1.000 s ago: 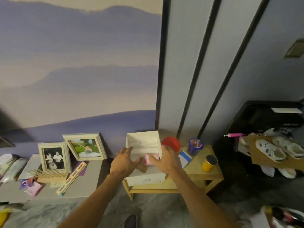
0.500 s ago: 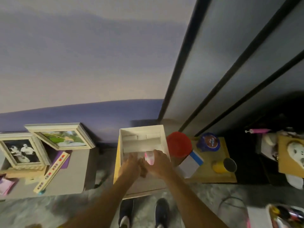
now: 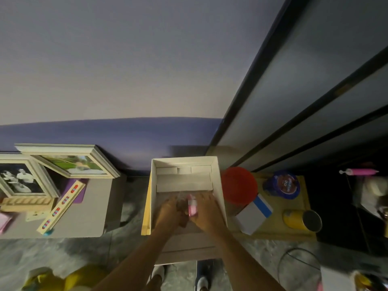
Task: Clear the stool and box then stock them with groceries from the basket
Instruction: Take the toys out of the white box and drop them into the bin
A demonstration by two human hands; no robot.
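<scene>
At lower centre of the frame, the white box (image 3: 218, 185) sits on the wooden stool (image 3: 294, 226). Both hands reach inside: the right hand (image 3: 206, 211) is closed around a small pink packet (image 3: 192, 205); the left hand (image 3: 171, 213) touches it, its grip unclear.

Wooden stool (image 3: 279, 227) carries box (image 3: 219, 185), red lid (image 3: 239, 184), yellow can (image 3: 302, 219).
</scene>
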